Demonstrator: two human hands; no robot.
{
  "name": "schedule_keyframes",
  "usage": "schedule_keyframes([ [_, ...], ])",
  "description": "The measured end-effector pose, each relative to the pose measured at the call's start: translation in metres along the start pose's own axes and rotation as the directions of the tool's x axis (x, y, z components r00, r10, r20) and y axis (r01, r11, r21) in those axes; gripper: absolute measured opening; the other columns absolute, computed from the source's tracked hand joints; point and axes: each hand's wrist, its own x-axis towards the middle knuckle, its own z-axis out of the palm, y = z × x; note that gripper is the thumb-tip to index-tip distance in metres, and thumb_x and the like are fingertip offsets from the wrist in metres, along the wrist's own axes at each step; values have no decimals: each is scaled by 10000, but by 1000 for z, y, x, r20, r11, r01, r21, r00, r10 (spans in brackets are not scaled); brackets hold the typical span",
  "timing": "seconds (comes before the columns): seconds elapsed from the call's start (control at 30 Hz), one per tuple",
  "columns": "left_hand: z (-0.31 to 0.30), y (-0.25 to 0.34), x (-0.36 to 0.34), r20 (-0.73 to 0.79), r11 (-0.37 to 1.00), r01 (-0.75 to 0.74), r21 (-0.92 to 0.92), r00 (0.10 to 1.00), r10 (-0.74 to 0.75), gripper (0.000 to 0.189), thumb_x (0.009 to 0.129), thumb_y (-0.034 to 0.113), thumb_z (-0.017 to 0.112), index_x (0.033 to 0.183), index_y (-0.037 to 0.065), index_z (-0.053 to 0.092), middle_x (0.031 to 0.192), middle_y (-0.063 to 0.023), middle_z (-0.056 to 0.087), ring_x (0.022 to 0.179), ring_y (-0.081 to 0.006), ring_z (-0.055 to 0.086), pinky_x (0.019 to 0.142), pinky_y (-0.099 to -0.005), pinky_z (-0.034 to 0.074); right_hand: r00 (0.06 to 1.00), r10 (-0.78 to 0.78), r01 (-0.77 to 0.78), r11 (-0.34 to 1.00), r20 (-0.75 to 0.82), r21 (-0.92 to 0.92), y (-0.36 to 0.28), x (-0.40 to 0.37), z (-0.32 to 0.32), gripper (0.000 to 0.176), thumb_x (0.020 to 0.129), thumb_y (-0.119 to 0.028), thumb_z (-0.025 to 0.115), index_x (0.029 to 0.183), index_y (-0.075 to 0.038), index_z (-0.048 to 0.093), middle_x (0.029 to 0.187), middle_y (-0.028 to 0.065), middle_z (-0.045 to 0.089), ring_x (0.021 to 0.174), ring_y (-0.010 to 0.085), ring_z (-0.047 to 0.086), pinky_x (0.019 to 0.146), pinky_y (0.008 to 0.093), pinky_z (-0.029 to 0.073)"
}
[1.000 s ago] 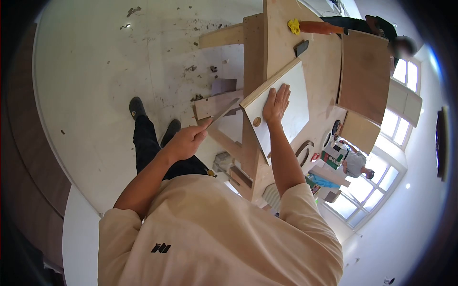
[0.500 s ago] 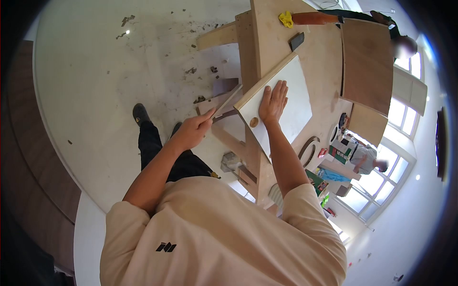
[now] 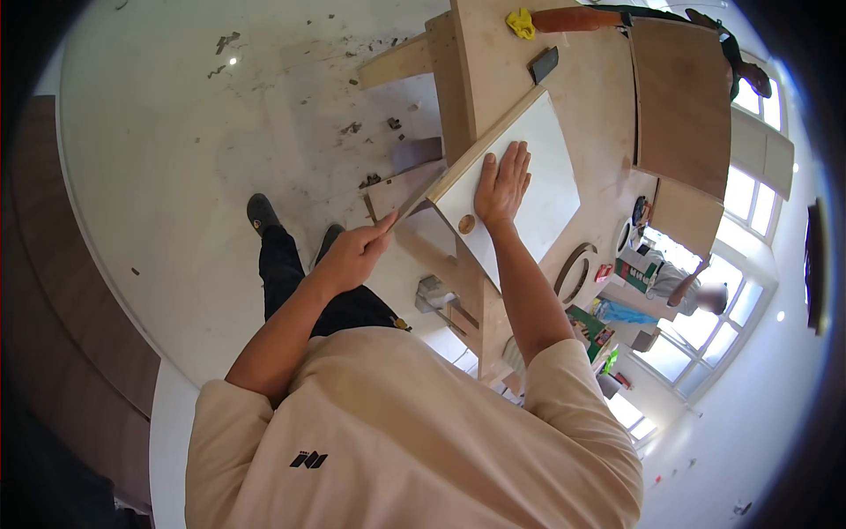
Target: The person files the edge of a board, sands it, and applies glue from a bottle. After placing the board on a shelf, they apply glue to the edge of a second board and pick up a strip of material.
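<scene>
pressing white panel (image 3: 553,181) under right hand (image 3: 500,187)

Wooden workbench (image 3: 601,123); white panel (image 3: 548,172), brown board (image 3: 683,97) atop

Right hand (image 3: 500,187) flat on white panel (image 3: 551,189) at bench (image 3: 595,97) edge; left hand (image 3: 352,256) closed round thin flat tool (image 3: 412,203), touching panel edge.

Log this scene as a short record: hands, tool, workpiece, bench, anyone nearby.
left hand: grips a thin flat tool, its tip at the panel's edge
right hand: open, flat on the white panel
panel: lies on the wooden bench; round disc at its near corner
also on bench: dark block
nearby: brown board
others: a yellow-gloved hand at the bench's far end
</scene>
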Motion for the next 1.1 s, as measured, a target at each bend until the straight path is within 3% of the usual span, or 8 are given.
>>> schedule_keyframes([
  [0.13, 14, 10, 29, -4, 998, 41, 42, 999, -41, 451, 1039, 222, 514, 1479, 136, 465, 731, -74, 495, 704, -121, 442, 747, -251, 451, 1000, 11, -11, 1000, 1, 17, -3, -2, -5, 736, 1026, -510, 337, 1560, -15, 229, 1644, 181, 166, 1531, 349, 101, 1225, 516, 74],
  [0.3, 7, 3, 51, -65, 972, -223, 76, 972, 228, 461, 1049, 246, 497, 1489, 120, 450, 759, -27, 544, 672, -111, 483, 712, -252, 467, 1000, 18, -18, 1000, 9, 4, 0, 2, -5, 775, 1006, -548, 364, 1563, -27, 231, 1646, 176, 164, 1532, 345, 97, 1224, 517, 71],
  [0.37, -11, -4, 26, -71, 991, -135, 18, 988, 136, 469, 1050, 257, 496, 1497, 128, 445, 760, -5, 538, 644, -101, 475, 659, -244, 457, 1000, 11, -11, 1000, 9, 6, -1, -1, -5, 792, 993, -571, 387, 1566, -45, 240, 1647, 173, 164, 1532, 346, 95, 1223, 520, 70],
  [0.43, -37, 3, -13, 24, 963, 215, -164, 976, -214, 477, 1045, 272, 505, 1501, 142, 447, 765, 10, 522, 625, -96, 452, 609, -240, 437, 1000, -9, 9, 1000, 3, -4, -2, -3, -9, 804, 977, -593, 413, 1568, -71, 256, 1647, 172, 164, 1531, 351, 93, 1221, 527, 68],
  [0.5, -49, -7, -44, 38, 897, 331, -292, 941, -335, 494, 1054, 283, 482, 1530, 171, 408, 747, 28, 460, 555, -65, 408, 506, -218, 387, 999, -45, 46, 998, 16, -31, -2, -5, -11, 809, 963, -614, 432, 1566, -96, 278, 1649, 171, 160, 1531, 358, 87, 1216, 544, 63],
  [0.7, -47, -16, -99, -67, 878, 388, -281, 905, -421, 516, 1053, 287, 489, 1538, 147, 384, 743, 29, 444, 497, -62, 372, 431, -228, 342, 975, -179, 183, 983, 131, -18, -25, -32, -17, 919, 857, -611, 562, 1566, -98, 282, 1661, 159, 123, 1536, 360, 50, 1215, 563, 33],
  [0.9, -28, -15, -108, -146, 906, 337, -257, 913, -381, 505, 1049, 288, 505, 1526, 149, 411, 730, 33, 447, 529, -58, 389, 478, -220, 361, 954, -263, 255, 964, 143, 71, -47, -69, -17, 955, 789, -502, 680, 1545, -56, 306, 1653, 160, 154, 1532, 369, 66, 1214, 564, 57],
  [1.1, -8, -20, -89, -237, 978, 144, 153, 966, -105, 478, 1043, 285, 518, 1479, 98, 461, 849, -40, 618, 715, -128, 562, 713, -275, 485, 892, -439, 424, 896, 110, 131, -26, -81, -17, 776, 830, -511, 663, 1469, -115, 470, 1622, 142, 256, 1517, 371, 147, 1217, 556, 80],
])
